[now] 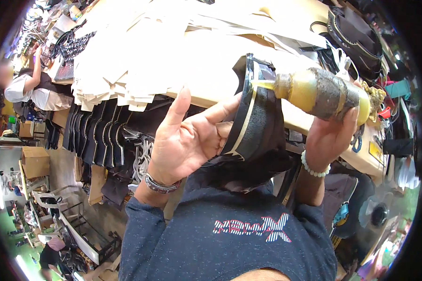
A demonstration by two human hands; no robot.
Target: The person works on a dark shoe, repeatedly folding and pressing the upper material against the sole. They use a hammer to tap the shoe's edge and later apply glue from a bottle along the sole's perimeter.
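In front of my chest I hold up a black leather-like bag piece (267, 119), curved, with a pale strip along its left edge. My left hand (185, 140) grips that edge from the left. Its thumb sticks up, the palm faces up, and the fingertips are hidden behind the piece. Wrapped around a squeeze bottle (316, 91) is my right hand (333, 136). The bottle is translucent yellow, bound with dark grimy tape, and crusted at its base. It lies nearly level, its thin nozzle pointing left at the pale strip; I cannot tell whether the tip touches.
White sheets and strips (140, 51) cover much of the table beyond my hands. Under its left edge hang several black curved pieces (96, 131). Black bags (356, 40) lie at the far right. A person (33, 89) works at the far left, near a cardboard box (35, 161).
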